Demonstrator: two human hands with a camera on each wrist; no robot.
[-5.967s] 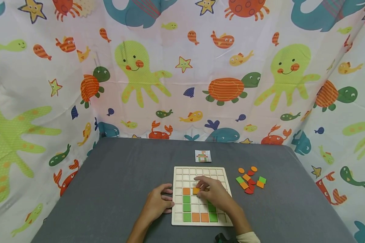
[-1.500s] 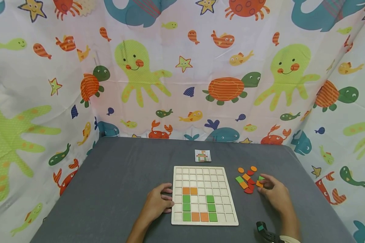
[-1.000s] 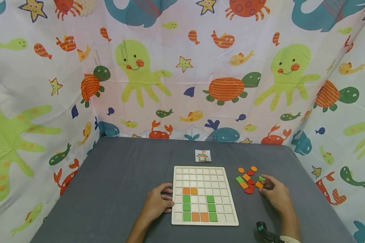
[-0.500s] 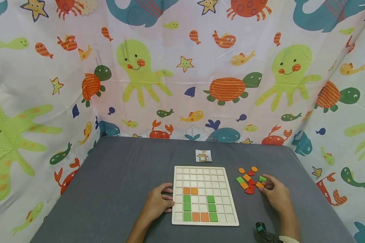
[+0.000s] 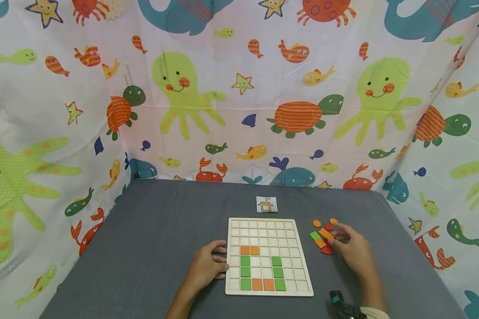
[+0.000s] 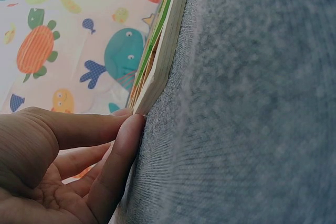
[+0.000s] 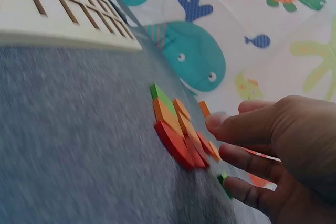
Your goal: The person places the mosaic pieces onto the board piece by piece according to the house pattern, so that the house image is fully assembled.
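Note:
My left hand (image 5: 207, 263) stays at the left edge of the wooden grid board (image 5: 301, 261); in the left wrist view its thumb and forefinger (image 6: 126, 140) pinch the board's corner. Green tiles (image 5: 245, 272) and orange tiles (image 5: 249, 250) fill some squares. My right hand (image 5: 353, 248) hovers by the loose pile, fingers bent and apart, with nothing visible between them. In the right wrist view red pieces (image 7: 176, 145) and orange tiles (image 7: 168, 114) lie beside its fingertips. A green tile (image 7: 224, 182) shows near a lower finger; the hand hides it in the head view.
A small pattern card (image 5: 266, 204) lies behind the board. Orange discs (image 5: 317, 223) are at the pile's back. The grey table (image 5: 175, 221) is backed by a curtain with sea animals (image 5: 295, 117). A black strap device (image 5: 343, 305) is on the right wrist.
The right hand went from the board to the pile's right side, then shifted left over it. The orange tile there now lies against another orange one. The left hand has stayed put.

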